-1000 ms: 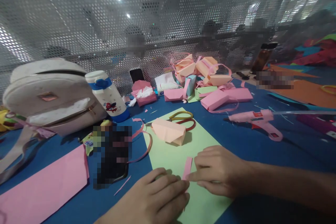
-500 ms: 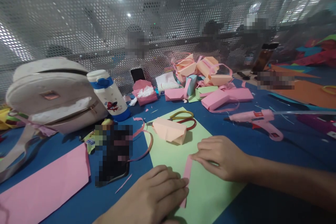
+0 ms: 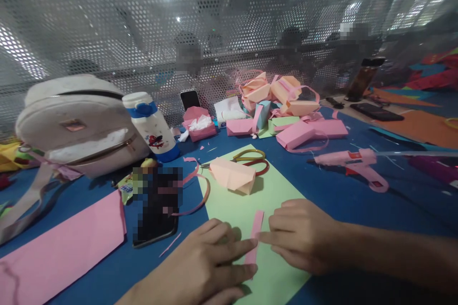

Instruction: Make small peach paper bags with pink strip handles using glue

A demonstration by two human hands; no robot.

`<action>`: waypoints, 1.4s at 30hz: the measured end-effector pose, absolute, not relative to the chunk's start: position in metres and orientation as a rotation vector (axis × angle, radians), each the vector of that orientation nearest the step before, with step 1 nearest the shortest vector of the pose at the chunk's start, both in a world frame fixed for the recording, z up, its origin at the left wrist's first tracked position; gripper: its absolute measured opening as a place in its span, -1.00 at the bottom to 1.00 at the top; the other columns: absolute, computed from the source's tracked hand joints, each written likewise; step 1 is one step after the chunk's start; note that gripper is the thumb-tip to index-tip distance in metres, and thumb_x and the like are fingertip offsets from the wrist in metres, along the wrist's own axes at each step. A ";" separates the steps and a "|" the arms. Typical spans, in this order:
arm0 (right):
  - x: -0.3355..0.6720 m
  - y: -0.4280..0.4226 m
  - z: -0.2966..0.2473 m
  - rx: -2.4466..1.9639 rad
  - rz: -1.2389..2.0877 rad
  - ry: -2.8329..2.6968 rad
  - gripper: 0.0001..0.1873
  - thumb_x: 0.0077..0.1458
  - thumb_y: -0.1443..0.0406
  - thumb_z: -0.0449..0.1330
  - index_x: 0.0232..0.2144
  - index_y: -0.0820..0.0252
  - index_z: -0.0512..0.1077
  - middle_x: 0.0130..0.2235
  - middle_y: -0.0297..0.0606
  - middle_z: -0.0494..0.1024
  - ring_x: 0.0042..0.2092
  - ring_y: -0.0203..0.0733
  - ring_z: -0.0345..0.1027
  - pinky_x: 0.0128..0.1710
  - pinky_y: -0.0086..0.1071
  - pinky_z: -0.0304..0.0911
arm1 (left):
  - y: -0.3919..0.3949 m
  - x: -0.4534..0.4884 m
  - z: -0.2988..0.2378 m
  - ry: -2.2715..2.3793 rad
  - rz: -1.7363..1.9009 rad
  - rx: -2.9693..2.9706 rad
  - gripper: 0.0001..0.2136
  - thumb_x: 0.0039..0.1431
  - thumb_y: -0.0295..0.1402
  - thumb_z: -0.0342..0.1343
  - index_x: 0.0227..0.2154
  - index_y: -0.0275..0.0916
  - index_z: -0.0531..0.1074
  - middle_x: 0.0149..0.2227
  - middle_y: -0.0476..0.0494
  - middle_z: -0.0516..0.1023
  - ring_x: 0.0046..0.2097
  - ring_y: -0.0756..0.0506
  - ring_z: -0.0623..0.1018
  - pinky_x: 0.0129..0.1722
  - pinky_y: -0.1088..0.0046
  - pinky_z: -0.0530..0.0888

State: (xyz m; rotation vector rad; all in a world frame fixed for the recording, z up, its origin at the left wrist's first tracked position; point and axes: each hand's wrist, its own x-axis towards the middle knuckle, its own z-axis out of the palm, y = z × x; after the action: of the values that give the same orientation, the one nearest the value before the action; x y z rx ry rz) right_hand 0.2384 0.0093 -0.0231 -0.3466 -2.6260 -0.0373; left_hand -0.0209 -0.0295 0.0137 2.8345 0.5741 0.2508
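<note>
A narrow pink paper strip (image 3: 258,223) lies on a pale green paper sheet (image 3: 275,248). My left hand (image 3: 214,262) is open, palm down, with two spread fingertips pressing on the strip. From the other side my right hand (image 3: 304,236) touches the strip's right edge with a stretched index finger. Its remaining fingers are bent, and it grips nothing. Beyond the strip, a small folded peach paper box (image 3: 232,175) rests on the sheet. Partly behind that box lie scissors (image 3: 264,167) with yellow and red handles.
A pink glue gun (image 3: 358,162) is at right. Finished-looking paper boxes (image 3: 311,136) are piled at the back. To the left are a phone (image 3: 157,224), pink folded paper (image 3: 67,252), a white bottle (image 3: 152,128) and a backpack (image 3: 78,128). A perforated metal panel (image 3: 229,33) stands behind.
My right hand has moved down along the strip, from its far end to near the left fingertips, and let go of that end. My left fingers have spread apart.
</note>
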 end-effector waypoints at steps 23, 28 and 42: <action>0.239 0.021 -0.022 -0.472 0.294 -2.563 -0.70 0.34 0.26 0.03 -0.01 0.27 0.46 -0.09 -0.10 0.56 -0.11 -0.11 0.32 -0.10 -0.26 0.22 | -0.028 -0.032 -0.002 0.459 0.430 2.788 -0.63 0.42 -0.23 -0.14 0.22 -0.10 0.28 0.01 -0.26 0.61 -0.05 -0.20 0.57 -0.10 0.22 0.46; 0.237 0.023 -0.026 -0.437 0.361 -2.674 -0.63 0.35 0.21 0.05 0.09 0.31 0.39 -0.04 -0.09 0.55 -0.07 -0.08 0.27 -0.06 -0.23 0.21 | -0.029 -0.029 -0.006 0.598 0.555 2.754 -0.71 0.43 -0.30 -0.11 0.10 -0.16 0.37 -0.11 -0.22 0.63 -0.10 -0.15 0.57 -0.10 0.28 0.44; 0.235 0.020 -0.022 -0.594 0.637 -2.638 -0.72 0.23 0.16 0.23 -0.09 0.21 0.45 -0.17 -0.19 0.48 -0.14 -0.12 0.28 -0.11 -0.30 0.16 | -0.037 -0.004 -0.014 1.301 0.502 2.377 -0.82 0.21 -0.40 0.18 -0.13 -0.16 0.38 -0.19 -0.11 0.48 -0.17 -0.15 0.46 -0.21 0.35 0.39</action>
State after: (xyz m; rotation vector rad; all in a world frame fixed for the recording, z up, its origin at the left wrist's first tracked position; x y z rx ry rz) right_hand 0.2349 0.0198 -0.0217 -0.5943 -2.6379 0.6369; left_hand -0.0039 -0.0373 -0.0135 2.3769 1.3010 0.5025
